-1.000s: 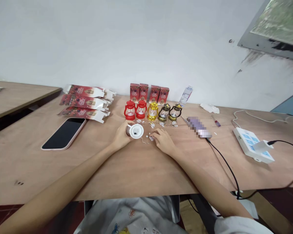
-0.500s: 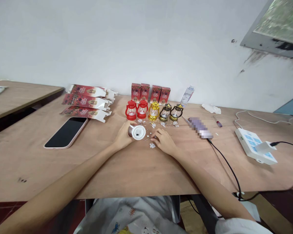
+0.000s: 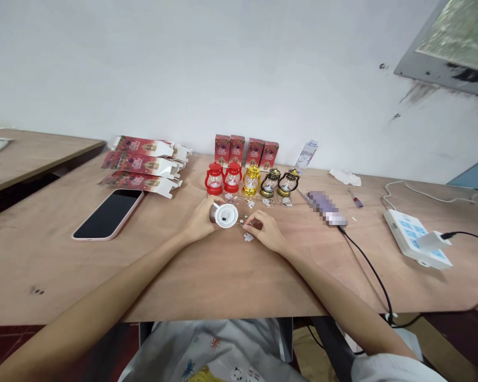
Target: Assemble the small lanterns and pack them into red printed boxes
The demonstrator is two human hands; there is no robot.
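A person's left hand (image 3: 202,222) gripped a small, dark-bodied object with a round white plastic base (image 3: 227,216), its recessed underside showing. The right hand (image 3: 263,229) curled nearby, fingertips narrowed; whether they pinched anything could not be told. A flat, notched white piece (image 3: 248,237) lay just beside them, while five glossy lanterns (image 3: 251,181), clear-globed, stood upright beyond both hands.
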